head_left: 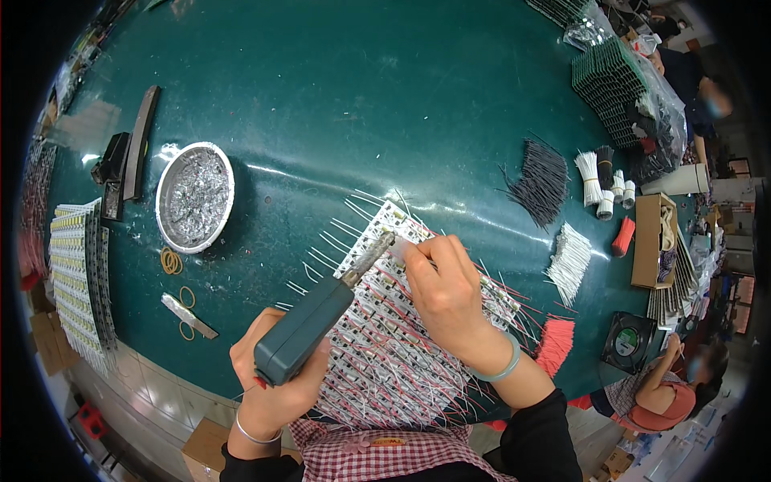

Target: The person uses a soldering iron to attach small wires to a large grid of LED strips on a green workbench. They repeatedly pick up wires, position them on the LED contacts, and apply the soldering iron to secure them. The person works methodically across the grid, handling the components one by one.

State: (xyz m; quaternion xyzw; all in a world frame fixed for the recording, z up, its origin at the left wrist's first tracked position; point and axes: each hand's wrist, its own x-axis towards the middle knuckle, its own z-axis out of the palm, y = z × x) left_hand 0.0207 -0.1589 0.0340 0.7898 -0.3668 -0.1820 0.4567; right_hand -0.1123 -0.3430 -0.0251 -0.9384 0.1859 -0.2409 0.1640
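Note:
My left hand (277,386) is wrapped round a dark green gun-shaped tool (303,331) with a worn metal barrel pointing up and right. Its tip is over the upper part of a panel of white circuit boards (377,337), from which many thin red and white wires stick out. Close to that tip, my right hand (446,293) is closed, fingers pinched on a small whitish, translucent piece (398,251) whose kind I cannot make out. The panel lies at the near edge of the green table, partly hidden by both hands.
A white bowl (227,209) of silvery scraps stands left, near rubber bands (171,261) and another board stack (79,273). Bundled black wires (540,181), white wires (569,263) and red wires (556,345) lie right, beside a cardboard box (646,241) and small fan (628,341). Co-workers are at right.

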